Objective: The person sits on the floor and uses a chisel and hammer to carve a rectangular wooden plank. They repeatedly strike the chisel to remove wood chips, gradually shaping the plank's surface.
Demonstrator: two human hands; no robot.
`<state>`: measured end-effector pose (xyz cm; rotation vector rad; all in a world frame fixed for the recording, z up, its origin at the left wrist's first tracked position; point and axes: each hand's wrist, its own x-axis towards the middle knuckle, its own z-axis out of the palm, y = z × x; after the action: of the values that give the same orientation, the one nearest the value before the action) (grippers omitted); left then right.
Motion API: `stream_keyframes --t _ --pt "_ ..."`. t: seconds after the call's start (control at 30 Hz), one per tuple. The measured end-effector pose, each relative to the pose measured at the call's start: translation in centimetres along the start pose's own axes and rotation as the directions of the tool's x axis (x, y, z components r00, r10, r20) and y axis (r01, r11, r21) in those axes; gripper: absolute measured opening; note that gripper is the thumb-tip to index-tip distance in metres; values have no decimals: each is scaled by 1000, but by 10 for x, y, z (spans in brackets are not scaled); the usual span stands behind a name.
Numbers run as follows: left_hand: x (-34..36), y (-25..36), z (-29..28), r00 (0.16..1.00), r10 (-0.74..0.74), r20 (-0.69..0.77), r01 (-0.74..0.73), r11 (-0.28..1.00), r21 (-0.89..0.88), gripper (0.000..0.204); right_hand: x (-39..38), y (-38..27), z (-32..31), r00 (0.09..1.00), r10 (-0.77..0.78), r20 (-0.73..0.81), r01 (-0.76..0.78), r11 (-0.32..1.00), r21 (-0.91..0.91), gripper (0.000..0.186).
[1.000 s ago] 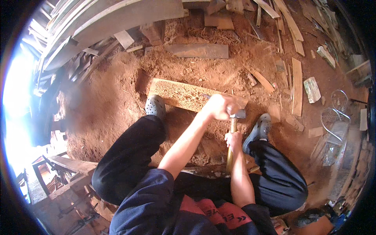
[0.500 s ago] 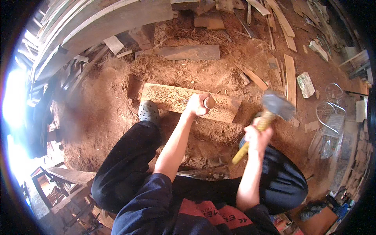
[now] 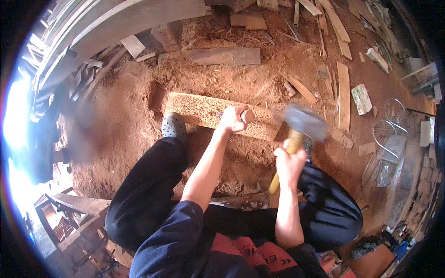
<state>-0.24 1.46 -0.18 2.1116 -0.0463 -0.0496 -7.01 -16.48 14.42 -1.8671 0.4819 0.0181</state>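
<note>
Gripping round-topped tool [image 3: 248, 116] in left hand [image 3: 233, 119] and hammer [image 3: 306, 122] in right hand [image 3: 290, 163], with hammer head apart from tool top, off to its right.
Clenched around tool with left, above pitted board [image 3: 197, 108], nearer to it than right; tool's working end mostly hidden. Wrapped around yellow hammer handle with right, closer to body, off board's right end; handle tilted, head blurred, farther out than fist. Reaching forward and slightly rightward with left forearm, nearly straight ahead with right. Board lying on reddish ground [image 3: 125, 109] ahead of body, long axis left to right, right end slanting nearer. At its left end, grey clog [image 3: 174, 125], contact unclear. Beyond, dark plank [image 3: 227, 56]; far right, pale block [image 3: 361, 99] and wire rack [image 3: 388, 131].
</note>
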Motion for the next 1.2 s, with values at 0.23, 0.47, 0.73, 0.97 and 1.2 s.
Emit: stream_keyframes --t 0.23,0.47,0.73,0.97,1.2 --pt "15 0 1 1000 -27 -2 27 999 28 24 26 73 35 973 -42 226 171 792 -587 17" --pt "-1 3 2 1000 3 16 -4 998 57 21 10 4 14 989 0 -149 66 895 440 21" --pt "-1 6 3 998 -31 53 29 999 36 27 54 142 20 967 230 110 -118 787 -605 28" --pt "-15 -97 -25 972 130 -194 -230 676 -700 13 54 213 21 926 341 162 -163 749 -643 28" --pt "-13 -41 -56 876 -216 -431 -167 704 -691 23 49 220 16 962 263 70 -168 776 -607 16"
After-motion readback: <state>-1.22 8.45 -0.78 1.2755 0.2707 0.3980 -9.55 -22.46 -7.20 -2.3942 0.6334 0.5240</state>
